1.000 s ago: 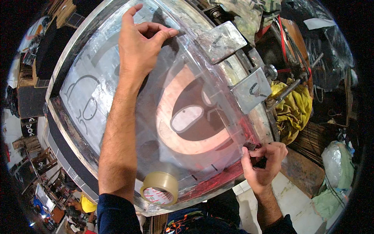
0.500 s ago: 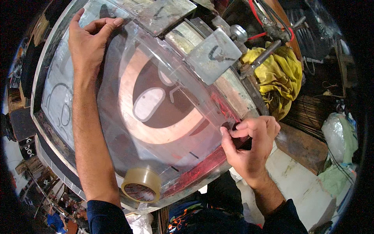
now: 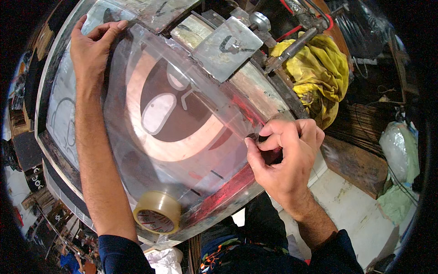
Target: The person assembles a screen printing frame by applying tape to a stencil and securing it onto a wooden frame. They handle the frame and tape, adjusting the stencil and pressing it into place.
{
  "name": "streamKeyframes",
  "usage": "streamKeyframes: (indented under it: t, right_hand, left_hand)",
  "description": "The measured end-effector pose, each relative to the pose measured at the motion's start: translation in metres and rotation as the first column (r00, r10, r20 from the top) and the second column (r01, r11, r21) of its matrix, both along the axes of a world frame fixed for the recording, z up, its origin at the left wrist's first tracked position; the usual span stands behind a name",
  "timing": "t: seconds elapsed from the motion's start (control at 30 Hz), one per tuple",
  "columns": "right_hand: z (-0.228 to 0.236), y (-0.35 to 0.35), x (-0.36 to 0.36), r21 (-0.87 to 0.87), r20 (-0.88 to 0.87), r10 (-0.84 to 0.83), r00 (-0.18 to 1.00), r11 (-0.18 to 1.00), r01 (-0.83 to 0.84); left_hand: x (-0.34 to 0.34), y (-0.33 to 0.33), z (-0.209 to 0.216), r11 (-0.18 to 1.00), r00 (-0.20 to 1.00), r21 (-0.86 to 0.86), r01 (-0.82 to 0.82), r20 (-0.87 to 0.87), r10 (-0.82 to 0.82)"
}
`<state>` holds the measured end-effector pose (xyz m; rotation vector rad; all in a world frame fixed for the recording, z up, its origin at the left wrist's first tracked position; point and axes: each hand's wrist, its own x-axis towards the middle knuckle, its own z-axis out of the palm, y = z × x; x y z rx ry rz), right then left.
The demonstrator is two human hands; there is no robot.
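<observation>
A printing screen lies before me, with a cartoon face design with light eyes, a pale curved band and grey outlines on its mesh. A clear strip of adhesive tape stretches diagonally along its right side, between my hands. At the far left, my left hand pinches the tape's upper end between thumb and forefinger, its other fingers raised. Near the red-stained right edge, my right hand is closed in a pinch at the lower end of the strip. A roll of clear tape rests on the near side.
Metal clamp plates sit along the screen's far right side, with a bolt and bar beside them. A yellow cloth hangs behind. To the right are a wooden board and a plastic bag.
The whole scene has shifted slightly left and up in the picture. Both hands keep their pinches at the strip's ends, hardly moved relative to the screen.
</observation>
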<state>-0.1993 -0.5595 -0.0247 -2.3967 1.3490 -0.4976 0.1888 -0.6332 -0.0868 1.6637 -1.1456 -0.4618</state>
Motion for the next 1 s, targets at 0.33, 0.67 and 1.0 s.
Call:
streamKeyframes:
  t: [0.33, 0.67, 1.0]
  right_hand:
    - [0.000, 0.000, 0.001, 0.007, 0.030, -0.011, 0.999, 1.000, 0.011]
    - [0.000, -0.001, 0.001, -0.011, 0.029, -0.002, 1.000, 1.000, 0.002]
    - [0.001, -0.001, 0.001, 0.010, 0.030, -0.006, 1.000, 1.000, 0.006]
  left_hand:
    - [0.000, 0.003, 0.003, 0.999, 0.998, 0.040, -0.024, 0.065, 0.022]
    - [-0.006, 0.003, 0.009, 0.997, 0.991, 0.058, -0.050, 0.127, 0.042]
    - [-0.008, 0.003, 0.010, 0.995, 0.992, 0.077, -0.064, 0.112, 0.055]
